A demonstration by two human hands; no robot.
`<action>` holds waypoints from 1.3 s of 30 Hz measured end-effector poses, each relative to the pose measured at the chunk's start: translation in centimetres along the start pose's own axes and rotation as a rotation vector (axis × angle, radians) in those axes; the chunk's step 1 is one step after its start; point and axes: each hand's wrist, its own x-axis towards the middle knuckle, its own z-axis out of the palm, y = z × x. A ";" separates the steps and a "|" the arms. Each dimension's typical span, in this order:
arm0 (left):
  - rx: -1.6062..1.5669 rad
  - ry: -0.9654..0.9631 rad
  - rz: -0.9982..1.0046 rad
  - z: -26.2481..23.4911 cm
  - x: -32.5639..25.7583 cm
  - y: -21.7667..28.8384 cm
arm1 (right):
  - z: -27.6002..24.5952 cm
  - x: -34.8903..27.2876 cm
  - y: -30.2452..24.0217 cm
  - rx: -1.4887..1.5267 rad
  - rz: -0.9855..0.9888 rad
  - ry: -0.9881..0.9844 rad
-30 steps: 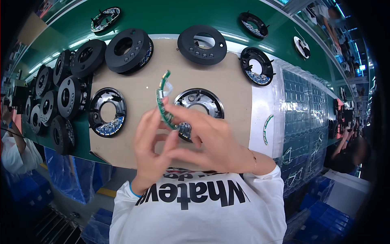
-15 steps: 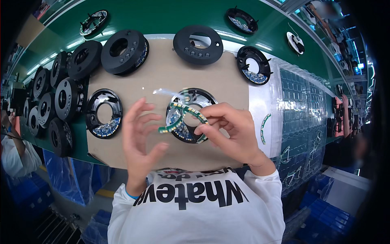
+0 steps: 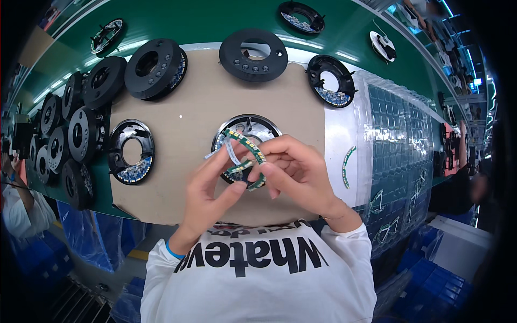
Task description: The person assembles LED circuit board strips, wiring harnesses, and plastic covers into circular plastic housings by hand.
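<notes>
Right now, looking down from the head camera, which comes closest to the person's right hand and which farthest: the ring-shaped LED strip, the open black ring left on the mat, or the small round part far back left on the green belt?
From the right hand:
1. Ring-shaped LED strip, pinched in its fingers.
2. Open black ring, left on the tan mat.
3. Small round part, far back left on the green belt.

A clear plastic blister tray [image 3: 396,134] lies on the right part of the table, just beside the tan cardboard sheet [image 3: 183,102]. It is a grid of small square pockets, shiny and colourless, with a white strip along its near-left edge. Blue plastic bags [image 3: 89,239] hang below the table's left edge. Blue crates [image 3: 431,296] stand low at the right. No labels, signs or screens can be made out.
</notes>
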 end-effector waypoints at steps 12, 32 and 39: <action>0.218 -0.428 -0.061 -2.3 2.7 0.2 | -0.2 -3.8 2.6 0.024 0.098 0.287; 0.577 -0.549 -0.220 -3.4 9.0 -0.1 | -0.5 -3.0 7.6 -0.178 0.038 0.366; 0.638 -0.601 -0.505 -3.2 9.1 2.2 | -2.7 -1.4 5.1 -0.321 -0.057 0.296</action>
